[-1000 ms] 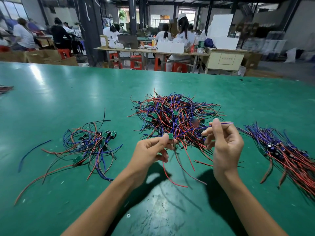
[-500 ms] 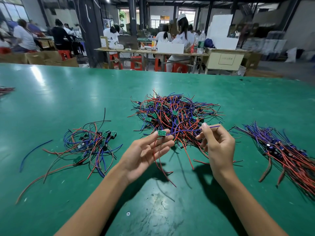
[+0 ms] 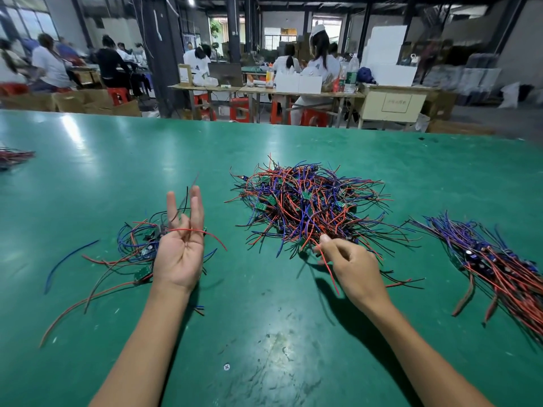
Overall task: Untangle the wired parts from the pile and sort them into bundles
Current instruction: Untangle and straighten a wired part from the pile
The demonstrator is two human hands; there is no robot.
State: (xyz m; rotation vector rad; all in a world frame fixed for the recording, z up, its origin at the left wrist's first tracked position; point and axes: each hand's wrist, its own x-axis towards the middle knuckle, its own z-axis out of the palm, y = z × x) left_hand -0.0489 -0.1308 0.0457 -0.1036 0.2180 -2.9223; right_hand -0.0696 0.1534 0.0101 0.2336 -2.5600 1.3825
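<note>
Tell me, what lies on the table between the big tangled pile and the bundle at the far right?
Only bare green table; the head view shows a clear gap between the tangled pile and the right bundle.

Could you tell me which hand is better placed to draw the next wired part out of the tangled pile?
Right, probably. The right hand already pinches a red wire at the tangled pile's near edge; the left hand lies open, palm up, over the left bundle.
</note>
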